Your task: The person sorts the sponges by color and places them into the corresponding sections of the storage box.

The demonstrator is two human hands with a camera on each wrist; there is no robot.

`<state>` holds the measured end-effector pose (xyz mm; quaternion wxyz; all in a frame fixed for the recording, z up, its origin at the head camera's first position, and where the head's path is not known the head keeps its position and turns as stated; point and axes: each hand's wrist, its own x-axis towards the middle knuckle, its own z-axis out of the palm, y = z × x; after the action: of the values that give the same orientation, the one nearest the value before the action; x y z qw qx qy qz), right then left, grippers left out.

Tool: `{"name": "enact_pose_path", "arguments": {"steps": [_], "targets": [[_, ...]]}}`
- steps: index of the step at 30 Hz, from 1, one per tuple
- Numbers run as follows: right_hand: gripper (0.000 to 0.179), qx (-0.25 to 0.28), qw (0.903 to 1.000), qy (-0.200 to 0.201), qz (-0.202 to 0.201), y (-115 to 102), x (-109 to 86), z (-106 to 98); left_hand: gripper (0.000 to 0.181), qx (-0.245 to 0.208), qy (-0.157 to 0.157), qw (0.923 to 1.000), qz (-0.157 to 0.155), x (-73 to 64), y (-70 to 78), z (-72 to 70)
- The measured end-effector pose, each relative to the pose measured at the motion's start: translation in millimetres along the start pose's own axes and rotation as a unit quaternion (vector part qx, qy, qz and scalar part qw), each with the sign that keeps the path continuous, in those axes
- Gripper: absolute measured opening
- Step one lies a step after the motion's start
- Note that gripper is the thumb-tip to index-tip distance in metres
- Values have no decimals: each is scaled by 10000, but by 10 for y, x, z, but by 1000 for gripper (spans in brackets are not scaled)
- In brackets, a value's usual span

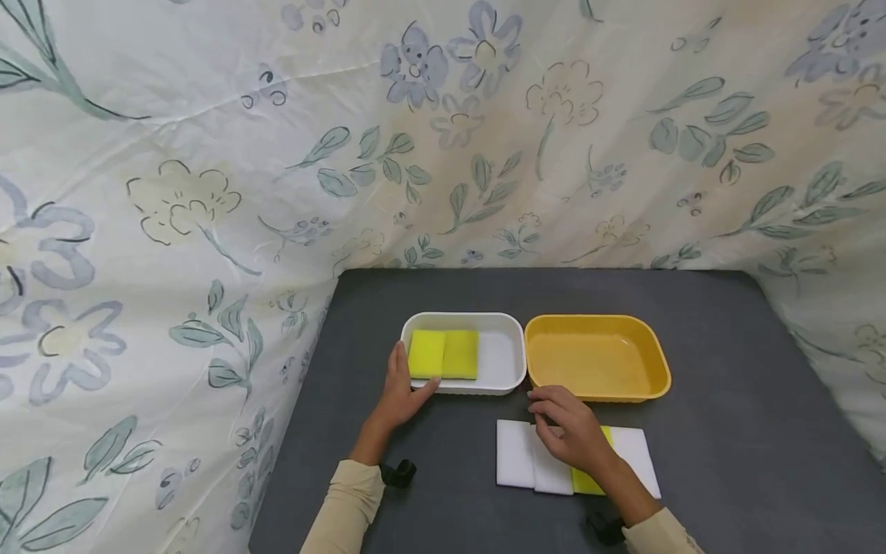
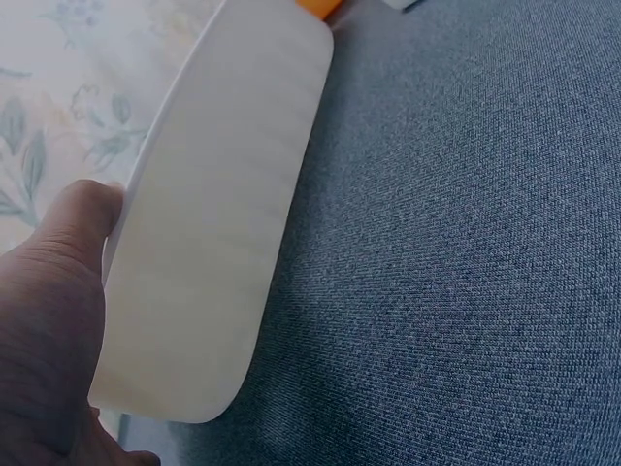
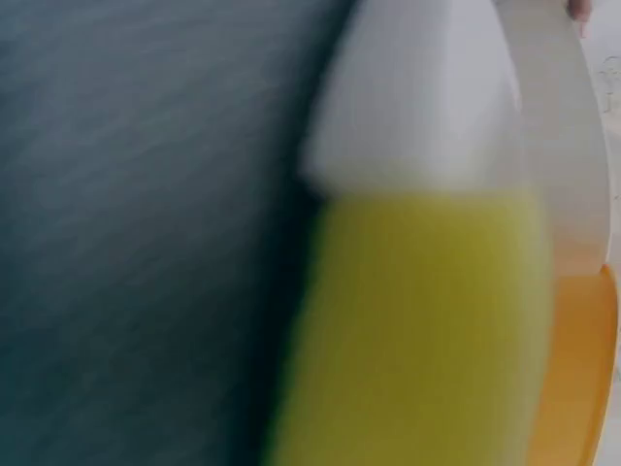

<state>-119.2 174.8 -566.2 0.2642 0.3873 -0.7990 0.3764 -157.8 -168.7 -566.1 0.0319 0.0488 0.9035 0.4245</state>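
Note:
A white tray holds two yellow rectangular sponge pads side by side in its left part. My left hand grips the tray's near left corner. In the left wrist view the thumb hooks over the rim of the white tray. Over a row of flat pads hovers my right hand, fingers loosely bent, with nothing visible in them. The row has white pads and a yellow pad, partly hidden under that hand. The right wrist view shows a blurred yellow pad close up.
A yellow-orange tray stands right beside the white one, with no pads in it. Both rest on a dark grey cloth-covered table. Floral fabric hangs behind and along the sides.

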Motion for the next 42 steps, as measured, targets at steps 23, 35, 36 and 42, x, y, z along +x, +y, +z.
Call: {"name": "enact_pose_path", "arguments": {"steps": [23,35,36,42], "targets": [[54,-977,9777,-1201,1416,28,-837,-611,110,109,-43,9999,-113,29,-53,14],[98,-951,9611,-2060,1577,-10,-947,-736,109,7,-24,9999,-159,20,-24,1],[99,-954,9591,-2130,1598,-16,-948,-748,109,-12,-16,9999,-151,19,-23,2],[101,-977,9473,-2445,1823,-38,-891,-815,109,-72,10,9999,-115,23,-15,-2]]}}
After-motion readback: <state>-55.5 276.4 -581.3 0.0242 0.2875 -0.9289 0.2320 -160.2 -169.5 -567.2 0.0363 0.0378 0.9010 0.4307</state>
